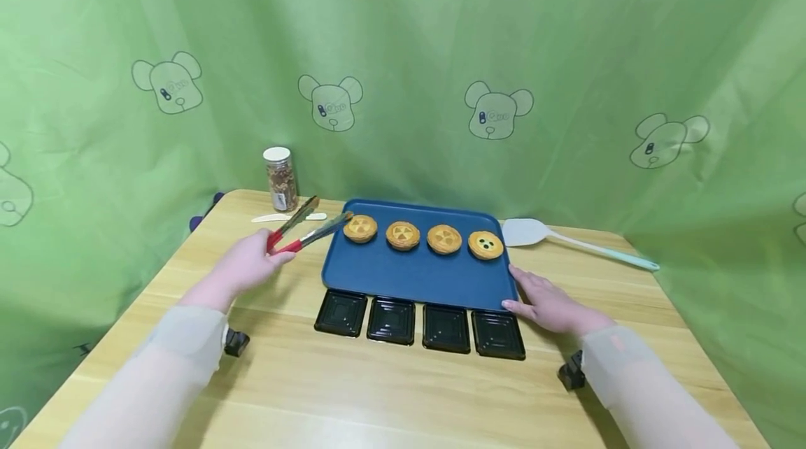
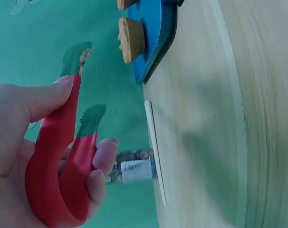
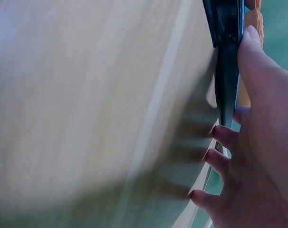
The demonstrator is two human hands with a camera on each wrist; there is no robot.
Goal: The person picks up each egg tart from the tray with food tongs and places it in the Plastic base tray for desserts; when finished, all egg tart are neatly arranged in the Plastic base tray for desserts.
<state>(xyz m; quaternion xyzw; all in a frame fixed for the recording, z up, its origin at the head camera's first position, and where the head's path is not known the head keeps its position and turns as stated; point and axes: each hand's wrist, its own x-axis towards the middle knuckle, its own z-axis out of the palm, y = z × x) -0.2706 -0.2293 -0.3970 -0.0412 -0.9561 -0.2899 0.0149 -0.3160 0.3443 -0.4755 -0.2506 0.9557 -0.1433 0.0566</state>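
My left hand [image 1: 247,264] grips a pair of tongs [image 2: 56,128] by the red handles, thumb on one arm and fingers on the other. The tongs' arms are spread, and one tip overlaps the leftmost egg tart [image 1: 360,229] in the head view. Several tarts stand in a row on a blue tray [image 1: 415,282]; the rightmost tart [image 1: 485,245] has dark spots on top. At the tray's front right corner rests my right hand [image 1: 554,304], its thumb at the rim and its fingers spread along the side, fingertips close to the table.
Several small black square trays [image 1: 390,319] line the blue tray's front edge. A white spatula [image 1: 525,232] with a pale green handle lies to the right. Back left are a white-lidded jar [image 1: 281,180] and a white plastic knife [image 1: 271,217]. A green curtain [image 1: 403,36] hangs behind.
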